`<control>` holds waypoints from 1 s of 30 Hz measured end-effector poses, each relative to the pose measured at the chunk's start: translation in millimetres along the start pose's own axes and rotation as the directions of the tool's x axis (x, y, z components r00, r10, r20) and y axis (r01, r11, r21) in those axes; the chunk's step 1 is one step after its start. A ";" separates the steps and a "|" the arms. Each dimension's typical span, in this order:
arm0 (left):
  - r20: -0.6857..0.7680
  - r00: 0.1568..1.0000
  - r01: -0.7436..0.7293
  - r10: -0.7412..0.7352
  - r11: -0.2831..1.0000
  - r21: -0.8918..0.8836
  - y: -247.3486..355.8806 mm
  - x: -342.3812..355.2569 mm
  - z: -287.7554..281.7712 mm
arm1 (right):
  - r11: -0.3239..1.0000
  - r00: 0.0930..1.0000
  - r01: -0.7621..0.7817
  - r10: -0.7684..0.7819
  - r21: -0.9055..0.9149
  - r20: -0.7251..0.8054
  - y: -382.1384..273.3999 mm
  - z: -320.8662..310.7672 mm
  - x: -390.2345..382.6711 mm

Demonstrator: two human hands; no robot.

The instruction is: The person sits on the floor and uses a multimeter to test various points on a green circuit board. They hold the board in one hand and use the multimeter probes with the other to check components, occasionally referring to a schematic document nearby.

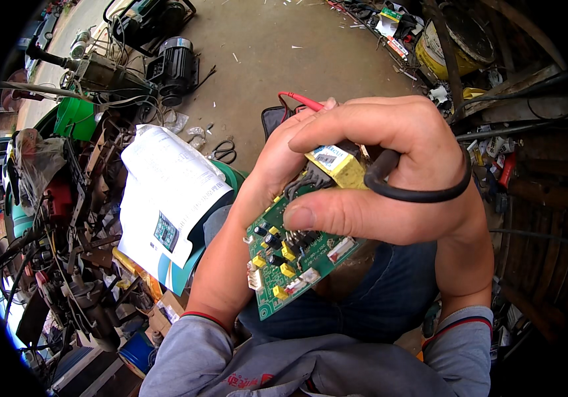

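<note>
Above my lap a green circuit board (313, 261) tilts, carrying yellow, black and white components and a large yellow transformer (340, 171). My left hand (282, 153) is under and behind its far end, closed around it, its fingers mostly hidden by my other hand. A red test probe (300, 99) with a red lead lies by the left fingertips. My right hand (403, 152) reaches over the transformer, thumb across the board's face and index finger curled over the far side. A thick black cable (423, 194) loops through and around the right palm.
Printed sheets (165, 178) lie over a green round surface to my left. Scissors (223, 152) are on the floor, with a black motor (174, 66) farther off. Piled metal parts (85, 298) crowd the left. A yellow bucket (452, 43) stands far right beside a metal frame.
</note>
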State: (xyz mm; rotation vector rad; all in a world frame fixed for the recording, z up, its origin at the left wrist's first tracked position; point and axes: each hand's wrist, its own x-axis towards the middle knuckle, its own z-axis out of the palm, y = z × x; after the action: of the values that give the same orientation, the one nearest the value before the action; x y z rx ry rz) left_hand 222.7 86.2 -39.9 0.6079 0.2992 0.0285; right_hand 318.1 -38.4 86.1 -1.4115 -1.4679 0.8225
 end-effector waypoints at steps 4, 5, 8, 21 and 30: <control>-0.046 0.999 -0.008 0.009 1.000 0.014 0.8 -2.5 3.2 | 0.998 0.999 -0.044 0.045 -0.045 0.021 -6.3 -2.5 1.4; -0.039 0.999 0.000 0.001 0.999 0.032 3.2 -4.0 5.5 | 0.998 0.999 -0.037 0.037 -0.050 0.011 -6.2 -2.1 0.7; 0.009 1.000 -0.016 0.016 0.998 0.062 3.6 -3.4 6.0 | 0.995 0.997 0.061 -0.064 -0.076 -0.040 0.7 0.8 -0.9; 0.106 0.992 -0.080 0.068 0.990 0.115 1.1 0.8 -2.1 | 0.982 0.989 0.126 -0.136 -0.137 -0.063 4.2 2.6 -1.6; 0.062 0.997 -0.041 0.035 0.995 0.088 9.0 -9.2 9.4 | 0.980 0.991 0.112 -0.123 -0.164 -0.060 3.6 2.0 -1.6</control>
State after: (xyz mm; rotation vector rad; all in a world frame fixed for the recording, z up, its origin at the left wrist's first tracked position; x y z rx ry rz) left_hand 217.1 87.3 -24.9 0.7022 0.2315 0.0336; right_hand 317.5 -39.2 81.8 -1.4407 -1.5757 0.5868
